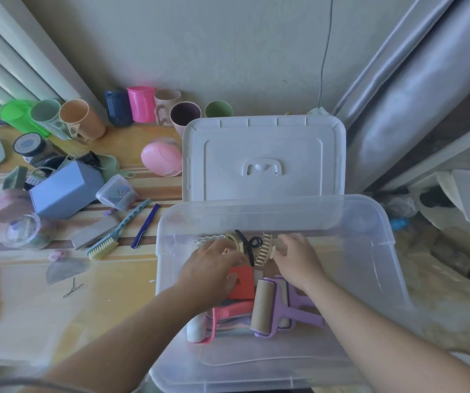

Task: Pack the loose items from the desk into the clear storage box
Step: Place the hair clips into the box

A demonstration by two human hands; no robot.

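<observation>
The clear storage box sits at lower centre of the frame, its white lid leaning behind it. Both hands are inside: the left hand rests spread over a red card, the right hand touches a cream hair claw with loosely spread fingers. Cups, a brush and a blue pen lie on the surface to the left.

The left hand covers part of the flat orange-red card inside the clear plastic storage box; its fingertips are hidden among the hair clips, so grip cannot be determined. The right hand reaches to the cream toothed claw clip; contact is unclear. The box's near rim is cut off below. The left desk edge is blurred.
</observation>
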